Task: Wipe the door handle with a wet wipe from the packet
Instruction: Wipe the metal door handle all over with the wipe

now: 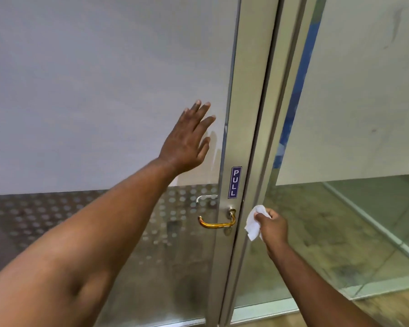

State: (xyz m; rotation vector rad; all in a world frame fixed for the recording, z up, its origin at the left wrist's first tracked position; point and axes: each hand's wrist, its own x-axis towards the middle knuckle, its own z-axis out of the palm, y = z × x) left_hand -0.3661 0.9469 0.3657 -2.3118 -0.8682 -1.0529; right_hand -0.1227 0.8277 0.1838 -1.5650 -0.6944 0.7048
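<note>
A golden lever door handle sticks out to the left from the metal stile of a glass door. My right hand is closed around a crumpled white wet wipe, a short way right of the handle and apart from it. My left hand is flat against the frosted glass above the handle, fingers spread, holding nothing. The wipe packet is out of sight.
A blue PULL sticker sits on the stile just above the handle. A second silver handle shows through the glass on the far side. To the right stands another frosted glass panel, with floor visible below it.
</note>
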